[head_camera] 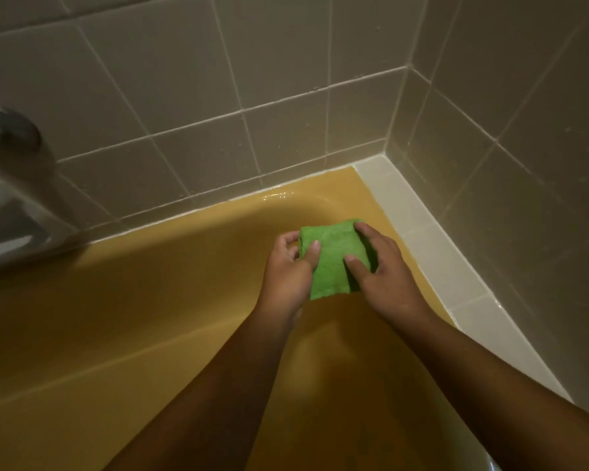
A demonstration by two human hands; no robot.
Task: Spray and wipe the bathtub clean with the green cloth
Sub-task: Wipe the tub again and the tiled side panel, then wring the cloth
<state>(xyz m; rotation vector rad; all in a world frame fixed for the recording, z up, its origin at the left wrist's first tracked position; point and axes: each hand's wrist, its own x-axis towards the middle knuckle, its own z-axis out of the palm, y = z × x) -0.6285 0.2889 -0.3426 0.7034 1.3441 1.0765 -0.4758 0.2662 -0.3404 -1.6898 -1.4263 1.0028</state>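
Over the far corner of the yellow bathtub [184, 300], I hold the folded green cloth [334, 263] between both hands: my left hand [288, 270] pinches its left edge, my right hand [381, 266] grips its right side, beside the tiled wall [218, 96]

Bare forearms [238, 379] (left hand [288, 271], right hand [385, 266])
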